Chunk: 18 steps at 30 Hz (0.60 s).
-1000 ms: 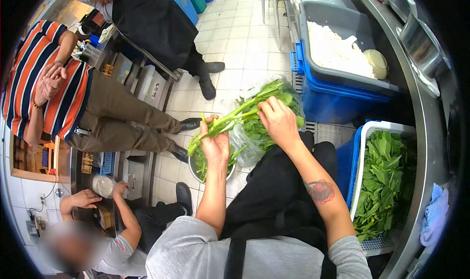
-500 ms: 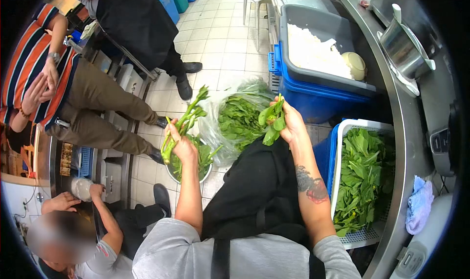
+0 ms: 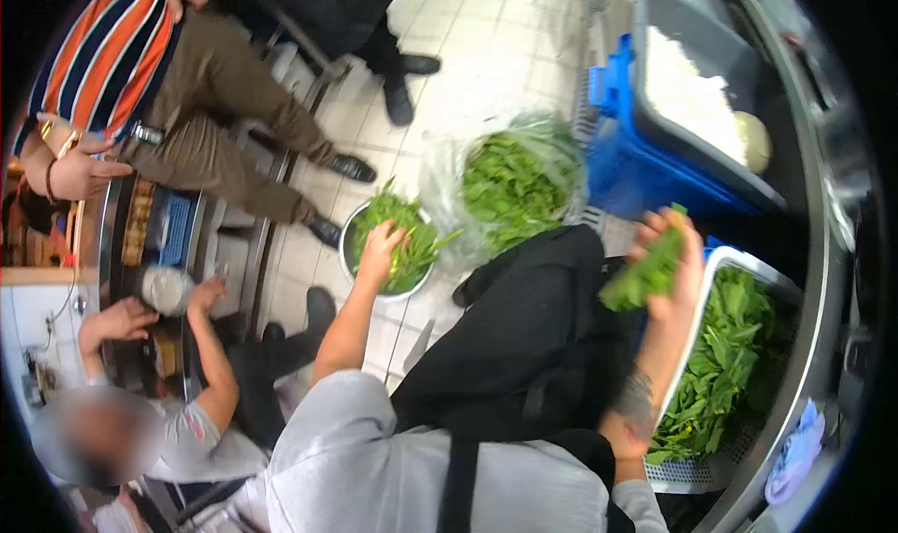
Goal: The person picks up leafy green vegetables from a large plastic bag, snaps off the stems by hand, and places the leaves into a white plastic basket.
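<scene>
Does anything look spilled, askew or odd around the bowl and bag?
Nothing looks spilled or damaged. Slightly untidy: a few stems jut past the rim of the bowl toward the plastic bag. A pale pointed shape beside the black apron also looks odd, but it's too unclear to identify.

The 1 view comes from a camera on the wearer's head, facing forward and steeply down. Nearest the lens, along the bottom edge, is the wearer's light grey cloth shirt (image 3: 398, 486); the bare left hand (image 3: 382, 250) and bare right hand (image 3: 687, 271) sit farther out. The white square-tiled floor (image 3: 468, 23) recedes toward the top. The wide lens bends the long grey metal counter edge (image 3: 812, 336) at right, and the dark, rounded border there seems too blurred to read surely.
</scene>
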Each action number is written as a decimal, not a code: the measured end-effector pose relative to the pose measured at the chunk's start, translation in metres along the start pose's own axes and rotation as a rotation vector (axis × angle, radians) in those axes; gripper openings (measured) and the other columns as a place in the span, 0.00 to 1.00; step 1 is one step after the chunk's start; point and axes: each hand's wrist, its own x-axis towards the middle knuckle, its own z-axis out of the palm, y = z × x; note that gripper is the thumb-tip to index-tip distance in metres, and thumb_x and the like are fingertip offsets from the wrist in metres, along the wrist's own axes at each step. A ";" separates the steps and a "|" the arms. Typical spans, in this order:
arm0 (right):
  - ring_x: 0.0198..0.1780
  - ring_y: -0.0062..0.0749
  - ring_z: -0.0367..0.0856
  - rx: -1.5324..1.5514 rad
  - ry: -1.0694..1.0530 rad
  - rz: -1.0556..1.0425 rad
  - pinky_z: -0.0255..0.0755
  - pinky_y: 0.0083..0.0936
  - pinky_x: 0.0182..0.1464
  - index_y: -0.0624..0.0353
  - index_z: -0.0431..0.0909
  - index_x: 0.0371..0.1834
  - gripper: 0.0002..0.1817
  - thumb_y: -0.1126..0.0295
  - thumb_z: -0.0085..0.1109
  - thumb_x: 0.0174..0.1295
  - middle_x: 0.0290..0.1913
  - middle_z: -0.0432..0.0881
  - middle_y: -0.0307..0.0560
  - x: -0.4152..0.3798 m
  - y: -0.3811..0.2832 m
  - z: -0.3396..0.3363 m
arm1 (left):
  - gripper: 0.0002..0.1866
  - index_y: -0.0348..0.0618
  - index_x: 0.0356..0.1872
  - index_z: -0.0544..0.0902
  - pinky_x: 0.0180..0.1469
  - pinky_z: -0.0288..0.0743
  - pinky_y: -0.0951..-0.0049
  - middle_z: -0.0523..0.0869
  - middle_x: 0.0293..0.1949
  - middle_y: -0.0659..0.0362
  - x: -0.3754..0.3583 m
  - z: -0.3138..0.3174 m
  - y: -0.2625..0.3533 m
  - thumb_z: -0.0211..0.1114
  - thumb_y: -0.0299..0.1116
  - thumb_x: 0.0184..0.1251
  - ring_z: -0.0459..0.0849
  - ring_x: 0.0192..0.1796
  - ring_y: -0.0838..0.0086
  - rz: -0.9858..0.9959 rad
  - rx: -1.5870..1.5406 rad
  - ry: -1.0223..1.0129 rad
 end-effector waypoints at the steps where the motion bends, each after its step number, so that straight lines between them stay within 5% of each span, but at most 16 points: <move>1: 0.34 0.23 0.70 -0.094 0.187 -0.083 0.67 0.23 0.37 0.51 0.72 0.40 0.11 0.57 0.51 0.66 0.31 0.70 0.35 -0.022 -0.006 0.010 | 0.11 0.45 0.42 0.80 0.55 0.68 0.61 0.76 0.51 0.50 -0.009 0.001 -0.013 0.60 0.30 0.58 0.75 0.53 0.55 0.015 0.024 -0.091; 3: 0.26 0.19 0.63 -0.202 0.394 -0.198 0.61 0.22 0.33 0.52 0.71 0.39 0.12 0.56 0.47 0.69 0.26 0.64 0.32 -0.050 -0.016 -0.002 | 0.11 0.45 0.43 0.79 0.55 0.67 0.60 0.76 0.51 0.50 -0.027 0.005 -0.041 0.59 0.29 0.58 0.74 0.53 0.56 0.002 0.107 -0.223; 6: 0.26 0.15 0.62 -0.517 0.426 -0.381 0.58 0.16 0.29 0.58 0.72 0.45 0.13 0.60 0.46 0.71 0.29 0.68 0.34 -0.087 -0.034 -0.039 | 0.11 0.46 0.42 0.79 0.56 0.67 0.61 0.76 0.51 0.50 -0.044 0.014 -0.067 0.57 0.29 0.57 0.74 0.53 0.57 -0.019 0.175 -0.304; 11: 0.27 0.13 0.62 -0.717 0.519 -0.316 0.57 0.14 0.28 0.60 0.72 0.46 0.13 0.61 0.50 0.70 0.29 0.68 0.32 -0.138 -0.056 -0.066 | 0.12 0.47 0.43 0.79 0.56 0.67 0.61 0.76 0.52 0.50 -0.048 0.025 -0.083 0.55 0.28 0.57 0.74 0.54 0.57 0.064 0.199 -0.384; 15: 0.26 0.13 0.61 -0.802 0.779 -0.373 0.55 0.13 0.28 0.60 0.73 0.46 0.14 0.60 0.49 0.70 0.28 0.67 0.31 -0.146 -0.047 -0.062 | 0.22 0.54 0.57 0.76 0.68 0.59 0.56 0.68 0.63 0.50 -0.057 0.045 -0.101 0.53 0.26 0.60 0.64 0.68 0.58 0.035 0.423 -0.486; 16: 0.26 0.13 0.61 -0.803 0.747 -0.366 0.54 0.13 0.28 0.59 0.73 0.46 0.13 0.60 0.49 0.70 0.28 0.67 0.32 -0.150 -0.050 -0.066 | 0.27 0.61 0.63 0.71 0.70 0.55 0.52 0.61 0.69 0.55 -0.060 0.049 -0.106 0.53 0.25 0.62 0.55 0.73 0.59 -0.060 0.510 -0.691; 18: 0.26 0.13 0.61 -0.776 0.684 -0.327 0.54 0.13 0.28 0.59 0.73 0.45 0.13 0.60 0.49 0.70 0.28 0.67 0.32 -0.161 -0.059 -0.078 | 0.26 0.60 0.63 0.71 0.70 0.54 0.49 0.60 0.70 0.59 -0.067 0.053 -0.109 0.53 0.25 0.62 0.52 0.74 0.59 -0.150 0.521 -0.799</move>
